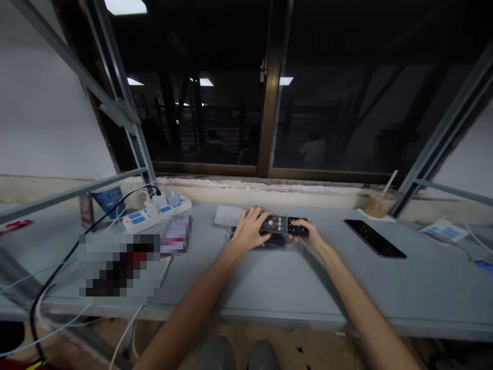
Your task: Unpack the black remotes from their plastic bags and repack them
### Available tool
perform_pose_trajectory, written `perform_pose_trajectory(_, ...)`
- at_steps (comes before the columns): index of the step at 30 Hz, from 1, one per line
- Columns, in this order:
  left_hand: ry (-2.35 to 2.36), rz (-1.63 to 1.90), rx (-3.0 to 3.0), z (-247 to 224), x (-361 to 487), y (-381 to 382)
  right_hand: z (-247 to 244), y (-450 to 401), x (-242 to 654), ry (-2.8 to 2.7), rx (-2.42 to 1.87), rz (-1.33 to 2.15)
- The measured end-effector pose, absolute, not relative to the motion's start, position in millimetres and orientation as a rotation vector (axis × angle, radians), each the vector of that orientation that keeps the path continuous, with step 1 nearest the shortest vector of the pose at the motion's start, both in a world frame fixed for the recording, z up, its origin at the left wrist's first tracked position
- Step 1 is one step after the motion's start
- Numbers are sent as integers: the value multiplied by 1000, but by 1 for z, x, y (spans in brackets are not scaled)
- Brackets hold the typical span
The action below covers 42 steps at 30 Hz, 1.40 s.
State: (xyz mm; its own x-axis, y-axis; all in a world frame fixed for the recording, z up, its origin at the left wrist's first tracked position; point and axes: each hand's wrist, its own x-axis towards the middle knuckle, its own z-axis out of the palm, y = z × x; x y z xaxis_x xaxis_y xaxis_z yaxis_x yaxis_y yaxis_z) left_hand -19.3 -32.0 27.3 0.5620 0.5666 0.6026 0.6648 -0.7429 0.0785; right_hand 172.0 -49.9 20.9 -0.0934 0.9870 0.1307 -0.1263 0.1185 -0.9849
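A black remote control with pale buttons lies crosswise between my hands, just over the grey tabletop. Clear plastic seems to cover its left part. My left hand is closed over the remote's left end and hides it. Around the right end, my right hand is closed with the thumb on top. Beneath the remote is a dark item in clear plastic, mostly hidden, so I cannot tell its kind. A flat whitish piece sticks out behind my left hand.
To the left stand a white power strip with plugs and cables, a blue cup and a phone-like object. A black smartphone and a plastic drink cup with a straw are on the right. Metal posts flank the dark window.
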Motion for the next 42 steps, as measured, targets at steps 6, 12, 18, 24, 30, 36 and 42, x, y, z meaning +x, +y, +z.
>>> perform_pose_trajectory(6, -1184, -968, -2527, 27, -30, -18, 25, -51, 177, -1058, -836, 1397)
perform_pose_trajectory(12, -1226, -1075, -2523, 23, -26, -20, 28, -52, 181, -1111, -758, 1556)
perform_pose_trajectory(18, -1149, -952, -2579, 18, -20, -25, 21, -54, 181, -1250, -866, 1548)
perform_pose_trajectory(24, -1073, -821, -2595, 20, -17, -30, 10, -48, 176, -1508, -954, 1362)
perform_pose_trajectory(30, -934, -569, -2625, 18, -12, -33, 1, -40, 163, -1551, -973, 1104)
perform_pose_trajectory(36, -1001, -707, -2589, 15, -12, -27, 6, -43, 160, -1495, -1001, 1072)
perform_pose_trajectory(42, -963, -1003, -2524, 21, -25, -24, 17, -42, 173, -1105, -954, 1054)
